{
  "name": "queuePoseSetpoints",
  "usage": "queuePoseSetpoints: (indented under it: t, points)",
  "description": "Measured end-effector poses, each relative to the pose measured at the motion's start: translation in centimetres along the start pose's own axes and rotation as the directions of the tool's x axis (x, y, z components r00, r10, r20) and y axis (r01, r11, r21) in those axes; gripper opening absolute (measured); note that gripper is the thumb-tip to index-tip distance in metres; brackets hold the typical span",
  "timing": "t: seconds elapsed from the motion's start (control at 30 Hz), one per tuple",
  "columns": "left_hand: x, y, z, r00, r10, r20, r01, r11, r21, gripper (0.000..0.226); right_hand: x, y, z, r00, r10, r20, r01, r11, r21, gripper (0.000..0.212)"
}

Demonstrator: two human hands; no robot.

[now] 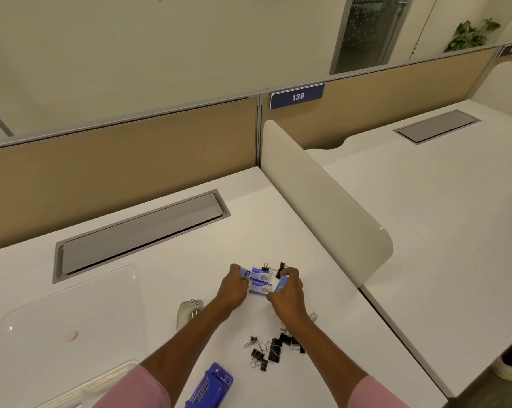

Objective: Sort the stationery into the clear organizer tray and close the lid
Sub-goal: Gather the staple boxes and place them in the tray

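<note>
White bench (278, 207), one workstation, tan partition behind. Both hands work at a cluster of small blue-and-white boxes (260, 279) in the middle of the surface. Left hand (232, 288): fingers curled around the left end of one box, gripping it. Right hand (287, 290): fingers closed on another blue box held on edge, thumb pressed at its near side. Two further boxes lie flat between the hands, touching each other.

Loose black binder clips (274, 350) scattered on the bench near the right forearm; two or three more clips (280, 270) sit just beyond the boxes, by the right fingertips.

Clear organizer tray (69, 328) lies well to the left of the hands, lid state hard to read through the glare; a small reddish item, possibly a rubber band (73, 336), shows inside or on it.

Blue stapler (212, 388) at the near edge, below the left forearm. Grey-beige object (188, 315), likely a staple remover or tape holder, partly hidden behind the left wrist.

Pink sleeves (137, 391) on both arms. Grey cable hatch (140, 234) set into the bench behind the tray. Blue sign reading 139 (297, 96) on the partition.
</note>
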State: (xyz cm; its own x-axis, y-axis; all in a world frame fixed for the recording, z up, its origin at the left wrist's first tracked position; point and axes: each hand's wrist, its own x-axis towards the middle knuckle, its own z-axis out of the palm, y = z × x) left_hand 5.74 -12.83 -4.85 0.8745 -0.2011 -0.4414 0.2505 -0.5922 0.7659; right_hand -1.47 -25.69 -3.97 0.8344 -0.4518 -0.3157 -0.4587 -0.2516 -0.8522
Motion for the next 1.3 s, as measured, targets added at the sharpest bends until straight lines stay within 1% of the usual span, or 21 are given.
queuePoseSetpoints:
  t: [0.07, 0.13, 0.3, 0.37, 0.43, 0.53, 0.67, 0.77, 0.87, 0.97, 1.1, 1.2, 1.3]
  points:
    - [0.9, 0.2, -0.3, 1.0, 0.005, -0.004, -0.005, 0.999, 0.032, 0.011, 0.2, -0.2, 0.5, 1.0, -0.028, -0.002, 0.028, 0.999, -0.019, 0.051]
    - [1.4, 0.6, -0.3, 0.999, 0.037, -0.02, -0.035, 0.995, 0.095, 0.019, 0.5, -0.3, 1.0, 0.999, -0.051, 0.001, 0.051, 0.996, -0.074, 0.046]
    - [2.8, 1.1, 0.2, 0.997, 0.046, -0.059, -0.039, 0.992, 0.123, 0.044, 1.1, -0.1, 2.0, 1.0, -0.012, -0.006, 0.01, 0.974, -0.225, 0.03]
    - [3.5, 1.2, 0.5, 0.995, 0.082, -0.059, -0.07, 0.98, 0.185, 0.045, 1.3, -0.2, 2.1, 1.0, -0.008, -0.008, 0.005, 0.951, -0.308, 0.031]
    - [4.1, 1.4, 0.6, 0.987, 0.151, -0.064, -0.131, 0.96, 0.25, 0.047, 1.4, -0.1, 2.1, 1.0, -0.028, 0.005, 0.027, 0.927, -0.373, 0.031]
    - [5.0, 1.2, 0.5, 0.974, 0.216, -0.068, -0.178, 0.914, 0.364, 0.033, 1.6, 0.0, 1.9, 0.998, -0.064, 0.028, 0.07, 0.896, -0.439, 0.031]
    - [5.9, 0.4, 0.5, 0.967, 0.256, -0.003, -0.235, 0.89, 0.391, 0.019, 1.6, 0.0, 1.8, 0.994, -0.1, 0.037, 0.104, 0.832, -0.545, 0.033]
    - [5.9, 0.3, 0.5, 0.956, 0.288, 0.05, -0.281, 0.86, 0.427, 0.019, 1.6, -0.2, 1.9, 0.99, -0.132, 0.045, 0.132, 0.779, -0.613, 0.035]
    - [5.2, 0.5, 0.5, 0.944, 0.313, 0.101, -0.321, 0.806, 0.498, 0.016, 1.5, -0.1, 1.9, 0.982, -0.174, 0.076, 0.18, 0.721, -0.669, 0.032]
    - [4.7, 0.8, 0.6, 0.938, 0.323, 0.121, -0.335, 0.77, 0.543, 0.016, 1.3, 0.2, 2.0, 0.972, -0.208, 0.113, 0.226, 0.67, -0.707, 0.032]
    - [4.5, 1.0, 0.5, 0.941, 0.316, 0.118, -0.326, 0.762, 0.559, 0.016, 1.2, 0.4, 2.2, 0.957, -0.238, 0.166, 0.285, 0.659, -0.696, 0.033]
    - [3.9, 1.1, 0.4, 0.944, 0.315, 0.099, -0.314, 0.764, 0.564, 0.009, 1.2, 0.5, 2.1, 0.954, -0.246, 0.173, 0.298, 0.694, -0.655, 0.031]
    - [3.3, 0.9, 0.1, 0.95, 0.308, 0.054, -0.287, 0.791, 0.541, 0.018, 1.1, 0.4, 2.0, 0.952, -0.235, 0.197, 0.307, 0.711, -0.633, 0.035]
